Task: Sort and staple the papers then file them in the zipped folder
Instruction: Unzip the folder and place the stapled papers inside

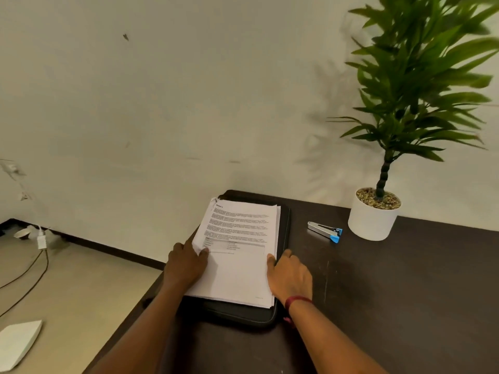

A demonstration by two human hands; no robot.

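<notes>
A stack of white printed papers [237, 255] lies on a black zipped folder [283, 225] at the left end of a dark table [405, 292]. My left hand [185, 265] holds the stack's left edge, thumb on top of the sheet. At the right edge my right hand [290, 276] grips the stack, its thumb resting on the top page. A silver stapler with a blue end [325, 231] lies on the table to the right of the folder, apart from both hands.
A potted green plant in a white pot [374, 217] stands at the back right by the wall. The table's left edge drops to a floor with cables [27, 271] and a white object [19, 344].
</notes>
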